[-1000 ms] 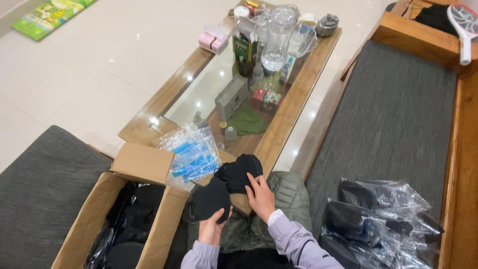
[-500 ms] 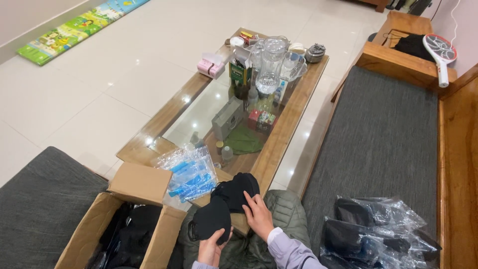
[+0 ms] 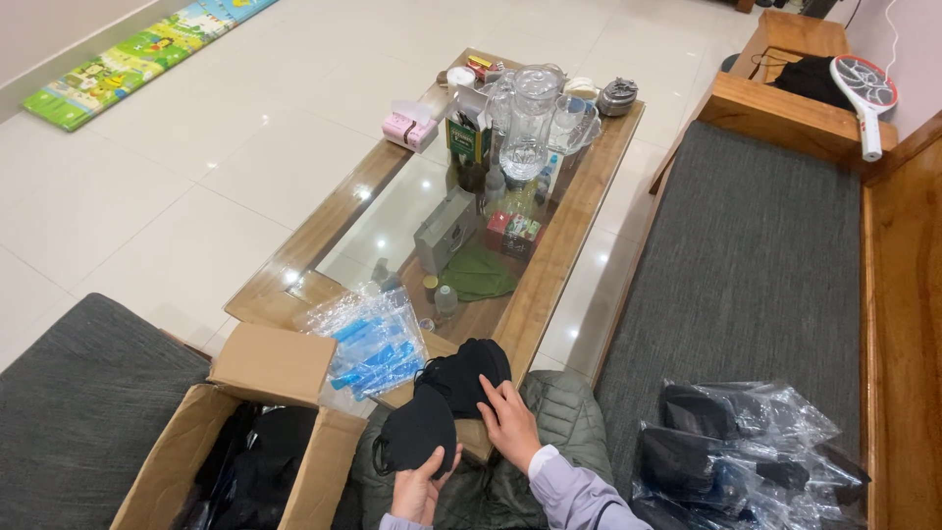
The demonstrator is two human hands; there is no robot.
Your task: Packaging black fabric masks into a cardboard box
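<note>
Black fabric masks are the items in hand at the near end of the wood-framed glass tabletop (image 3: pixel 334 221). The left hand (image 3: pixel 417 494) rises from the bottom edge, palm toward the camera, fingers curled round the lower edge of a single black mask (image 3: pixel 417 437), which it holds upright over the lap. The right hand (image 3: pixel 510 424) lies flat, fingers extended and slightly spread, pressing on a stack of black masks (image 3: pixel 461 371) that rests on the tabletop's near corner; it grips nothing. A pale lilac sleeve (image 3: pixel 579 496) covers the right forearm. The left wrist and both forearms are cut off by the lower frame edge, and the left thumb is hidden behind the held mask. How many masks the stack holds cannot be made out. The held mask is rounded, cup-shaped and matt, with a thin ear loop hanging at its left side; the stack shows the same dark, folded contours. Just left of the stack lies a clear plastic bag of blue items (image 3: pixel 368 344), overlapping a flap of an open cardboard box (image 3: pixel 280 393) whose dark contents are indistinct. A grey-green padded jacket (image 3: pixel 569 417) covers the lap. On the grey bench cushion to the right sit clear bags of dark goods (image 3: pixel 746 451), partly cut off below. Further along the tabletop stand a glass jug (image 3: pixel 530 123), a pink box (image 3: pixel 412 128) and assorted small containers.
</note>
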